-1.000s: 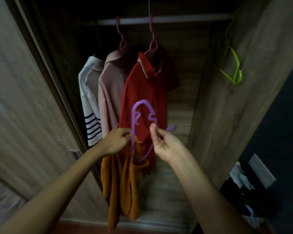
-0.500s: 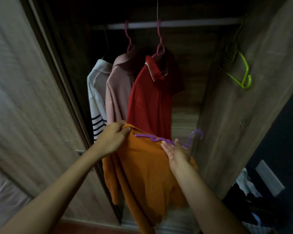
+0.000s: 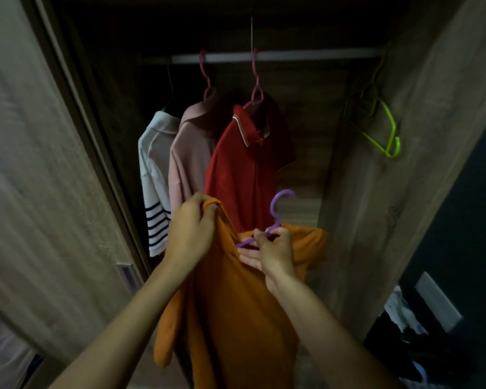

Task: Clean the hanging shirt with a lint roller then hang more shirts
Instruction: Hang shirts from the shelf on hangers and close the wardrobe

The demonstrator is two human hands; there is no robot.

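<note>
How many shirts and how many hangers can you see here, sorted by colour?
Shirts:
white striped shirt: 1
pink shirt: 1
red shirt: 1
orange shirt: 1
Hangers:
pink hangers: 2
purple hanger: 1
green hanger: at least 1, overlapping shapes unclear
The striped shirt's hanger is too dark to tell.
Total: 4 shirts, at least 4 hangers.
</note>
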